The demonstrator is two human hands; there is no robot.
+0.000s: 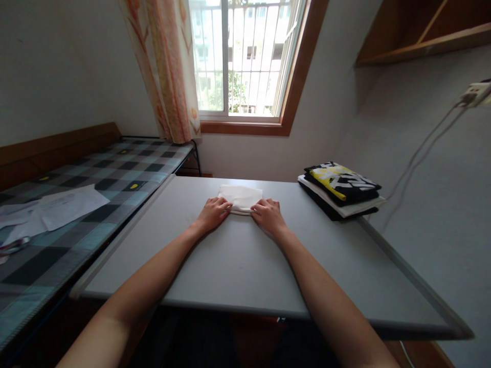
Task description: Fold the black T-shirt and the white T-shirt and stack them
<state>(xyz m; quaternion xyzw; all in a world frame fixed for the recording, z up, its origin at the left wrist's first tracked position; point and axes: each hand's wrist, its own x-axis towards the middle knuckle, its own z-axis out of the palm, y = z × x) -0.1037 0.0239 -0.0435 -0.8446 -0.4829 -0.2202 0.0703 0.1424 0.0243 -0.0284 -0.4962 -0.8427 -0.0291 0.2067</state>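
Bedroom, home or dormitory not clear: bed [118, 173] in checked cover along left wall [49, 76], flowered curtain [174, 76] at a barred, wood-framed window [255, 61], wooden shelf [425, 48] high on right wall [441, 214], folded clothes [343, 189] stacked on a plain pale table [238, 266].

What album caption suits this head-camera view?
Left hand and right hand touch a folded white cloth on a pale table, stacked fabrics to the right.

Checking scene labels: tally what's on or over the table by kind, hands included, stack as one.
Hands: 2 (left hand, right hand)
Folded white cloth: 1
Stack of folded fabric: 1
Total: 4
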